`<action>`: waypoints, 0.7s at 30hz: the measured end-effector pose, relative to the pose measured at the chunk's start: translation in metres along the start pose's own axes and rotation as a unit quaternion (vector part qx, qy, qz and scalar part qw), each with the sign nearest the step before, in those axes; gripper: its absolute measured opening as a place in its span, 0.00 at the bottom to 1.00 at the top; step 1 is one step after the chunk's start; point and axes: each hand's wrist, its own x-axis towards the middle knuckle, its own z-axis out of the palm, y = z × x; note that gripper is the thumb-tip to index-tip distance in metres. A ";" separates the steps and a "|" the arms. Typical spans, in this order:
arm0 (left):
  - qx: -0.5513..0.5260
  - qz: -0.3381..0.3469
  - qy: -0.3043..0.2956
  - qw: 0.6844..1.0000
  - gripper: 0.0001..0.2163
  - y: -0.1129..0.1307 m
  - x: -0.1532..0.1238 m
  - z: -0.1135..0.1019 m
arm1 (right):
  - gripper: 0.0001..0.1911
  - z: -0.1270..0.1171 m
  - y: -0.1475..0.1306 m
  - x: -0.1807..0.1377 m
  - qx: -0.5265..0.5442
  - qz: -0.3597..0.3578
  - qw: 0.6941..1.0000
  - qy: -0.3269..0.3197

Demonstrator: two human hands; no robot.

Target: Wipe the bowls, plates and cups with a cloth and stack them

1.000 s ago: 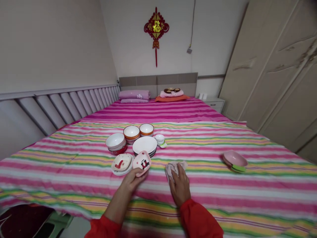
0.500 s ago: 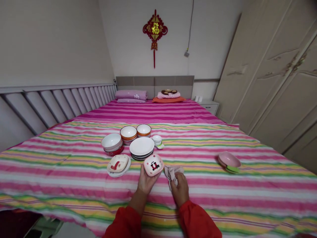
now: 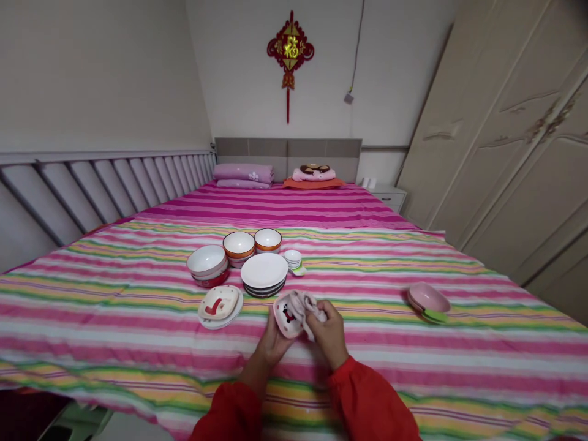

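Head view, lower centre of frame: the left hand grips a small squarish dish, open face tilted toward the viewer, long axis unclear beneath the cloth pinched by the right hand.

The red wall hanging bears 1 large gold 福; lettering on the pink-rimmed dish is unreadable.

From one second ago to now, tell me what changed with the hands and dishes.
The left hand has moved the small dish to the right. The right hand has gathered up the cloth from the bed and brought it left, onto the dish. The stacked plates and bowls stayed put.
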 end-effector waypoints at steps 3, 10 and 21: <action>0.024 0.016 -0.009 1.000 0.28 -0.002 0.001 -0.005 | 0.06 0.021 0.004 -0.002 -0.085 -0.106 0.990 -0.050; 0.041 0.003 0.019 0.999 0.28 -0.001 -0.002 -0.005 | 0.17 0.044 0.013 -0.017 -0.206 -0.195 0.944 -0.169; 0.014 -0.020 0.001 1.000 0.26 -0.004 -0.003 0.000 | 0.08 -0.001 0.006 -0.003 -0.268 -0.234 0.899 -0.256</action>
